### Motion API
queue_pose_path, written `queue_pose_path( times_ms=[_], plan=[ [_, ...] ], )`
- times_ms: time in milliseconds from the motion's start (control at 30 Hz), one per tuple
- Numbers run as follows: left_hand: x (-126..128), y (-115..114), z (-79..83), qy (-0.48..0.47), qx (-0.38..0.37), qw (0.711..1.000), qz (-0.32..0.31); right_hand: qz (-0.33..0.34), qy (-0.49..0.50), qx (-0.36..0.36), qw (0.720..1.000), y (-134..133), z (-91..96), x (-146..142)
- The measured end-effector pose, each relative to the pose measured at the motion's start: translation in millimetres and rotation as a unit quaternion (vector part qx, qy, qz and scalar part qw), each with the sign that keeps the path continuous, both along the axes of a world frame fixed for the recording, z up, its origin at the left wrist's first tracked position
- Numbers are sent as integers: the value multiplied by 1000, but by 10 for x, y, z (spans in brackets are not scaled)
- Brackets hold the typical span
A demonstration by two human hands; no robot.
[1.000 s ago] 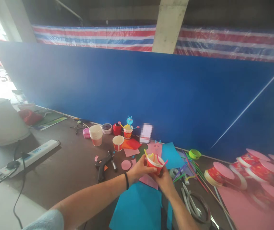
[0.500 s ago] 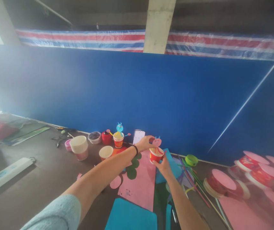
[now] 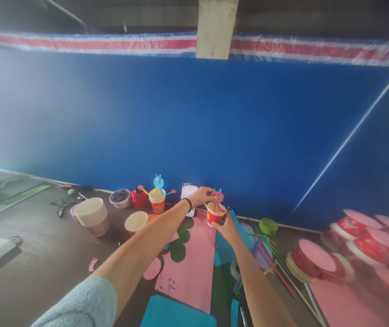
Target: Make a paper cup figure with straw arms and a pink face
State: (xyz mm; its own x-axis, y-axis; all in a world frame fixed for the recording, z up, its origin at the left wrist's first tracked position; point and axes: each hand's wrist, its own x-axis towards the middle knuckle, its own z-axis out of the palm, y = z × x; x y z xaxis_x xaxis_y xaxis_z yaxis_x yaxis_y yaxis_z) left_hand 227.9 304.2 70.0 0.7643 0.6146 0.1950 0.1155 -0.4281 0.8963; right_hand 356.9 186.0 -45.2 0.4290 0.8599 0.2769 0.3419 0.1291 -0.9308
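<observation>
A red paper cup point(image 3: 211, 218) with a white rim is held upright over the far end of the pink paper sheet, gripped at its right side by my right hand point(image 3: 228, 228). Above its mouth stands a pink paper disc point(image 3: 219, 197) with small blue stalks on top and thin red strips below. The fingers of my left hand point(image 3: 204, 196) are closed at the disc's left edge. To the left, a similar red cup point(image 3: 158, 206) bears a blue paper disc point(image 3: 158, 182), with yellow and blue arms ending in pink circles.
A pink sheet point(image 3: 194, 259) with dark green circles lies centrally, a blue sheet point(image 3: 226, 245) beside it. Stacked cups point(image 3: 94, 217) stand left. Pipe cleaners point(image 3: 274, 256), a green tape roll point(image 3: 268, 225) and pink-topped cups point(image 3: 317, 255) are right. A blue partition point(image 3: 194, 122) rises behind.
The view has shifted, so objects at left and centre appear farther left. Both hands stay at the cup and pink disc, and the cup now looks slightly more upright.
</observation>
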Motion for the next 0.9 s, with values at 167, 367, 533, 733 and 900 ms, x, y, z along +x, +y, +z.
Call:
queue_pose_path(
  times_ms=[167,367,533,733,900],
  plan=[
    [-21,-28,33,-14,-21,1000,6,15,-1,-4,1000,41,-37,45],
    [-135,-201,-25,-97,-12,987,124,21,7,-13,1000,77,-30,44],
    [-299,-553,-312,-150,-47,952,261,30,17,-25,999,1,2,65],
    [-687,-1369,-516,-155,-166,937,264,11,25,-26,999,-145,39,-16],
    [-1570,-1456,-179,-103,34,953,284,17,39,-23,999,-282,103,-215]
  ],
)
